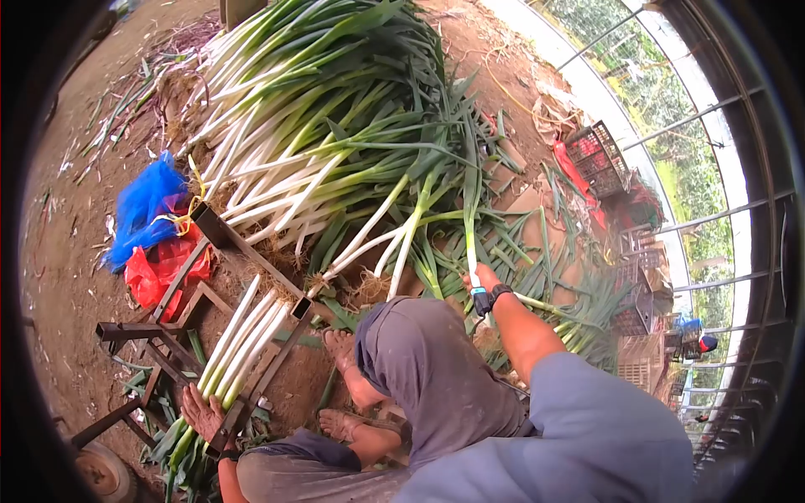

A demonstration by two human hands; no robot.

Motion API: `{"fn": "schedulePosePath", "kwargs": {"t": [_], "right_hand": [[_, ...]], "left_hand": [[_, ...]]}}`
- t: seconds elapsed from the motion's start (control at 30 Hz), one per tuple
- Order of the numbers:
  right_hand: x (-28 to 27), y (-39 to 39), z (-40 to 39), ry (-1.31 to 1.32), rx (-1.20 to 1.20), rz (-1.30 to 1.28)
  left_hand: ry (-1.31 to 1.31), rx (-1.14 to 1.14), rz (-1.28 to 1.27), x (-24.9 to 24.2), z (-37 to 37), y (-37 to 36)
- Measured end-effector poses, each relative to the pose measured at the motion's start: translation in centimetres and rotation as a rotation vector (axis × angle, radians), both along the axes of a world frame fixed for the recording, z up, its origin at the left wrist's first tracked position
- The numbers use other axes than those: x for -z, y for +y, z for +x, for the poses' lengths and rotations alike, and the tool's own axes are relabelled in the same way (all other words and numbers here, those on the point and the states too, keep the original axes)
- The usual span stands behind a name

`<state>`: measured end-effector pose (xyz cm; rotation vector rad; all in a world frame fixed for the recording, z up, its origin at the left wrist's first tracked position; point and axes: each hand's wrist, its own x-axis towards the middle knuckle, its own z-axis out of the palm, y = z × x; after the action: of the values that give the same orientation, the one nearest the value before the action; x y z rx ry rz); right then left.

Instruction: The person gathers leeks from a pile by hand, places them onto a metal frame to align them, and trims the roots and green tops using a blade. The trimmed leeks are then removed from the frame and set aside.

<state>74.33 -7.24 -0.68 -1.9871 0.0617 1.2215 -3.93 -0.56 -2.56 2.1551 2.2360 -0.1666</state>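
Observation:
My left hand [203, 412] lies with its fingers stretched over a small bundle of leeks [247, 344], pressing on their green part. That bundle rests in a metal frame [243, 251], roots toward the far bar. Out to the right, my right hand [481, 278] is closed round the pale stem of a single leek [470, 239], whose green leaves point away from me. A small blue and black device [480, 302] sits by that wrist, beside a dark band. Beyond both hands rises a large heap of leeks [335, 126], white ends to the left.
Blue netting [149, 201] and a red plastic bag [172, 264] lie on the dirt floor left of the frame. A wheel [105, 474] stands at lower left. Loose leaves [579, 293] litter the ground at right, near plastic crates [597, 159] along the side of the shelter.

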Motion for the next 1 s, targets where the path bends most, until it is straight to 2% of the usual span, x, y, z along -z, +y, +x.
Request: {"fn": "schedulePosePath", "kwargs": {"t": [0.07,0.13,0.23,0.33,0.43,0.53,0.7,0.73,0.77,0.8,0.87,0.9,0.93,1.0], "right_hand": [[-2.0,-0.3,-0.4,-0.103,0.008,-0.138],[-1.4,-1.4,1.3,-0.109,-0.007,-0.142],[-2.9,-4.3,1.3,-0.171,0.038,-0.08],[-4.3,-6.8,1.5,-0.086,0.132,0.013],[-7.0,-9.1,0.4,-0.24,0.113,0.007],[-9.3,-11.2,-0.7,-0.331,0.169,0.114],[-14.0,-15.2,-3.6,-0.469,0.123,0.243],[-14.6,-16.6,-4.5,-0.469,0.096,0.319],[-15.0,-18.1,-4.5,-0.355,0.031,0.382],[-13.9,-19.0,-4.7,-0.429,0.06,0.307],[-13.1,-18.6,-3.7,-0.013,0.112,0.256],[-13.3,-16.6,-3.7,0.031,0.109,0.201],[-10.9,-14.9,-1.7,-0.131,0.017,0.125],[-6.6,-10.6,3.1,-0.176,-0.067,0.067]], "left_hand": [[0.007,0.014,0.073,0.8,-0.3,0.0],[0.028,0.012,0.087,1.0,-0.2,-0.1],[0.014,0.006,0.118,1.8,-0.4,-0.1],[0.005,0.038,0.182,1.8,-0.5,0.2],[0.006,-0.005,0.118,1.6,-0.3,0.2],[-0.006,-0.025,0.11,1.4,0.0,0.4],[-0.059,-0.026,0.097,1.3,0.4,0.6],[-0.06,-0.037,0.087,1.0,0.6,0.5],[-0.125,-0.072,0.094,1.4,0.7,0.5],[-0.17,-0.044,0.267,2.1,1.0,0.1],[-0.271,0.025,0.397,2.3,1.1,0.0],[-0.328,0.028,0.353,1.3,1.5,-0.1],[-0.315,-0.047,0.259,-0.6,2.4,-0.2],[-0.242,-0.05,0.22,-1.2,2.8,-0.2]]}}
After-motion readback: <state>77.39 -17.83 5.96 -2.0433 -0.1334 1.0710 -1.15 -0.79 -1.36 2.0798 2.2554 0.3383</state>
